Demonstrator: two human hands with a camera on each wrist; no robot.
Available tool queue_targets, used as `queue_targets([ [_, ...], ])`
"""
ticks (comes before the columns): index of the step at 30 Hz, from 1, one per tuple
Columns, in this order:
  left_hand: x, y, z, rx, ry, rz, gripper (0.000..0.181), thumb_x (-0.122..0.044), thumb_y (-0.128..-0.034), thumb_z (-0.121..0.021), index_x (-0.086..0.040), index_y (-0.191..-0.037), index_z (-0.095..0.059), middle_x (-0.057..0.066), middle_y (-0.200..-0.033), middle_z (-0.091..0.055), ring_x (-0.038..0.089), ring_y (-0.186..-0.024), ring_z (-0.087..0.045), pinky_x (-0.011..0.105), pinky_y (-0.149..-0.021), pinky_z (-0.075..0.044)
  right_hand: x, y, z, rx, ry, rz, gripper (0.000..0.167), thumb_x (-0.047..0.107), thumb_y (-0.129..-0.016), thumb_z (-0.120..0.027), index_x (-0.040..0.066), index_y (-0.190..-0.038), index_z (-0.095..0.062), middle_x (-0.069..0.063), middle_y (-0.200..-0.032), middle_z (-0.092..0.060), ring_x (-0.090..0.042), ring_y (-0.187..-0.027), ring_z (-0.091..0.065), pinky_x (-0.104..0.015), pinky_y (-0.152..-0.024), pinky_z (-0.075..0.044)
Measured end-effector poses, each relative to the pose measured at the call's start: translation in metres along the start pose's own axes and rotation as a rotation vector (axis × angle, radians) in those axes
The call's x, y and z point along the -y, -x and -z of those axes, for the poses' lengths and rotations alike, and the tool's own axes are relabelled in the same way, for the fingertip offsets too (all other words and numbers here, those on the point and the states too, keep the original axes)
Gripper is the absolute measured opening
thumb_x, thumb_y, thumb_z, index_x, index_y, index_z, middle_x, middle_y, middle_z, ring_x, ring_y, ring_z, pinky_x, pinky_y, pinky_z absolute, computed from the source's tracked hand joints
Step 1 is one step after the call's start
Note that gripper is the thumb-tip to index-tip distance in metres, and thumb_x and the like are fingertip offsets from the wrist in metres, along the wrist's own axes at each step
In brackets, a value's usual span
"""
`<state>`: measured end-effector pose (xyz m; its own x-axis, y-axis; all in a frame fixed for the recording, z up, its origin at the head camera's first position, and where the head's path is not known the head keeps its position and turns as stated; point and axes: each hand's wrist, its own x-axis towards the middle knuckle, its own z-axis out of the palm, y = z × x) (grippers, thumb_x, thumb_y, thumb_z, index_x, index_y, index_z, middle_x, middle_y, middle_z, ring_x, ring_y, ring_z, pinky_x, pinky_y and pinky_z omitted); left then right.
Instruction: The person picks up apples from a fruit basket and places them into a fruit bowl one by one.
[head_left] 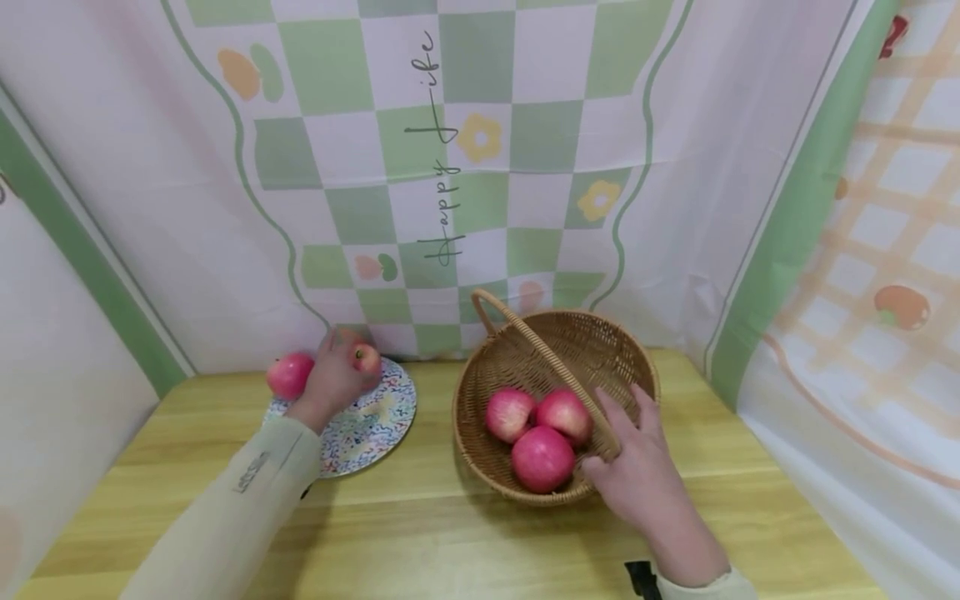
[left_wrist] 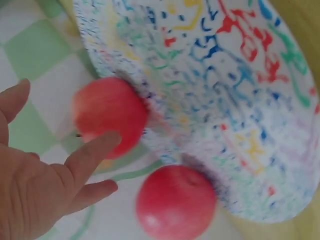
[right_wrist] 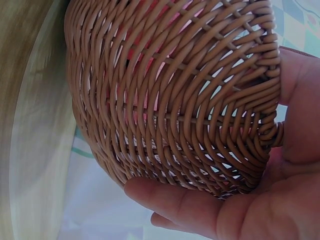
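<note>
Beside two red apples [head_left: 291, 376] [head_left: 367, 360] at the patterned plate's [head_left: 375, 425] back left edge is my left hand [head_left: 333, 379]. In the left wrist view the hand [left_wrist: 45, 185] has its fingers apart and fairly straight, one fingertip over an apple [left_wrist: 107, 112]; another apple [left_wrist: 176, 202] lies close by. Whether the fingertip touches is unclear. My right hand [head_left: 641, 475] grips the wicker basket [head_left: 480, 454] at its right side by the handle's foot. In the right wrist view this hand [right_wrist: 240, 210] straddles the basket's rim [right_wrist: 272, 60], fingers along the weave. Three apples [head_left: 543, 459] lie inside the basket.
The wooden table [head_left: 420, 542] holds the plate at left and the basket to its right. The basket's arched handle [head_left: 540, 346] rises over its bowl. Behind the table hangs a green and white checked cloth [head_left: 420, 167], with more cloth at both sides.
</note>
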<state>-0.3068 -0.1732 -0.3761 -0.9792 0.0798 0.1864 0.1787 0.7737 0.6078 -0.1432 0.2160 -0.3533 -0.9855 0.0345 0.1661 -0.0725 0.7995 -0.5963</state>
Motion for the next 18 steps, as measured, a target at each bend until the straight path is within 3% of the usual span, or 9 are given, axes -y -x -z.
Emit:
queue_targets([
  [3,-0.009,0.005,0.004,0.0,-0.007,-0.046,0.08,-0.021,-0.0812,-0.079,-0.001,-0.149,-0.041,0.027,-0.161,-0.008,0.05,-0.143,-0.016,0.06,-0.111,-0.027,0.0,0.001,0.0,0.006,-0.001,-0.006,0.098,0.008,-0.076,-0.076,0.016,-0.159,-0.026,-0.023,-0.162,0.006,-0.061,-0.133,-0.023,-0.071,-0.097,-0.034],
  [7,-0.025,0.014,0.007,0.04,-0.045,-0.13,0.095,-0.03,-0.0816,-0.084,-0.01,-0.157,-0.03,0.019,-0.164,0.0,0.05,-0.142,-0.018,0.06,-0.108,-0.031,0.0,0.001,-0.001,0.008,-0.002,-0.009,0.098,0.008,-0.076,-0.075,0.017,-0.16,-0.025,-0.023,-0.162,0.006,-0.061,-0.133,-0.023,-0.071,-0.097,-0.034],
  [14,-0.063,0.042,-0.002,0.08,-0.195,-0.437,0.096,-0.033,-0.0765,-0.087,-0.02,-0.156,-0.036,0.017,-0.164,-0.004,0.046,-0.14,-0.027,0.056,-0.097,-0.046,-0.002,0.0,-0.001,-0.005,0.008,0.005,0.097,0.009,-0.075,-0.074,0.015,-0.159,-0.026,-0.023,-0.162,0.005,-0.061,-0.134,-0.022,-0.072,-0.098,-0.033],
  [18,-0.082,0.058,-0.011,0.125,-0.142,-0.556,0.093,-0.031,-0.0767,-0.087,-0.02,-0.155,-0.038,0.013,-0.165,-0.005,0.042,-0.137,-0.034,0.047,-0.094,-0.05,-0.002,-0.001,-0.001,-0.01,0.013,0.013,0.096,0.008,-0.074,-0.074,0.014,-0.159,-0.028,-0.025,-0.161,0.003,-0.06,-0.135,-0.021,-0.072,-0.099,-0.032],
])
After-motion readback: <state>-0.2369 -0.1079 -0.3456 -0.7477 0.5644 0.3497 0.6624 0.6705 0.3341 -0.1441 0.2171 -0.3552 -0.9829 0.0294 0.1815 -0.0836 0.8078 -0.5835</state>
